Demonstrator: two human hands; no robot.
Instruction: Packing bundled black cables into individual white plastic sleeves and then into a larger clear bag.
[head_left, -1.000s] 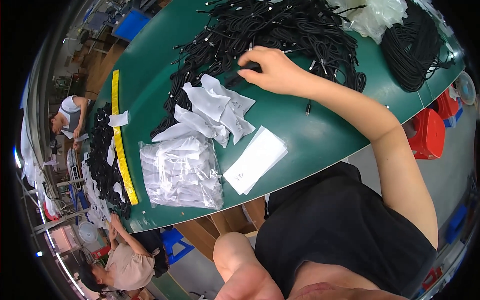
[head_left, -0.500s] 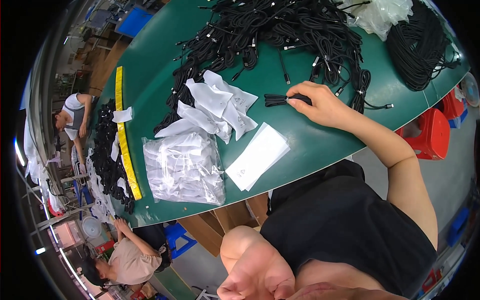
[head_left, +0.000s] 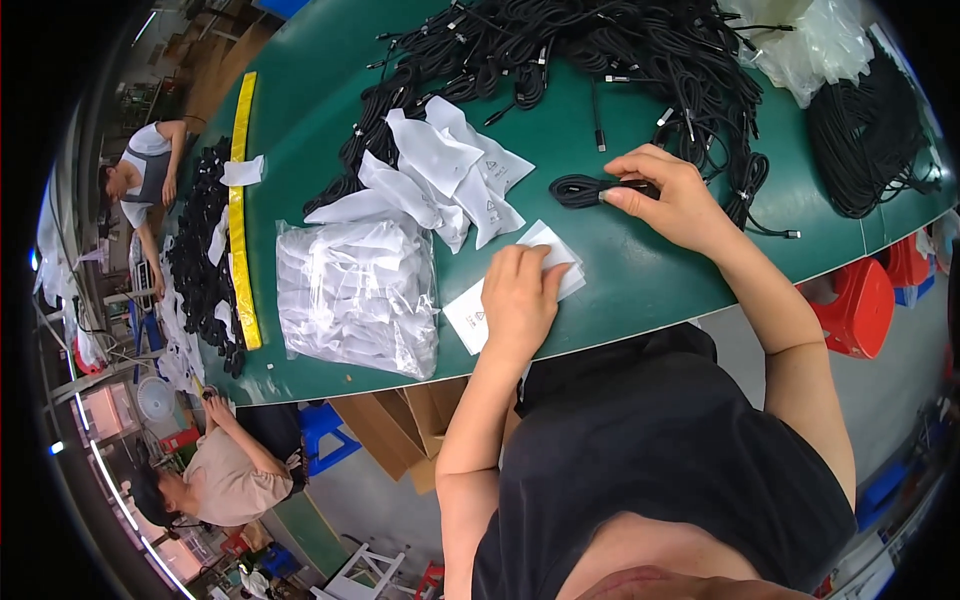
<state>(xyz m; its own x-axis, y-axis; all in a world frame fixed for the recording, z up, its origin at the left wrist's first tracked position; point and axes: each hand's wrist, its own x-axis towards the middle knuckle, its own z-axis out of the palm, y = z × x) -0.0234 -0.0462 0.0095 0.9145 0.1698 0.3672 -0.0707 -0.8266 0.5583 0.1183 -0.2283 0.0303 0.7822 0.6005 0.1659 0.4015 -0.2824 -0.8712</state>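
Note:
My right hand (head_left: 672, 195) is closed round a bundled black cable (head_left: 575, 190), whose looped end sticks out to the left just over the green table (head_left: 640, 280). My left hand (head_left: 522, 295) rests on a small stack of flat white pouches (head_left: 466, 314) near the table's front edge. Its fingers are bent over the top pouch and the thumb stands apart from them. Left of the stack lies a clear bag (head_left: 355, 300) packed with white pouches. Behind it, several filled white pouches (head_left: 440, 165) overlap in a loose heap.
A big tangle of black cables (head_left: 560, 45) covers the far side. Crumpled clear plastic (head_left: 815, 45) and a coil of black cable (head_left: 865, 140) lie at the far right. Yellow tape (head_left: 238, 220) runs along the left. Two people work beyond it. A red stool (head_left: 860, 310) stands right of the table.
My left hand has come up from below the table's edge onto the white pouches. My right hand keeps hold of the cable bundle. The whole view has shifted slightly.

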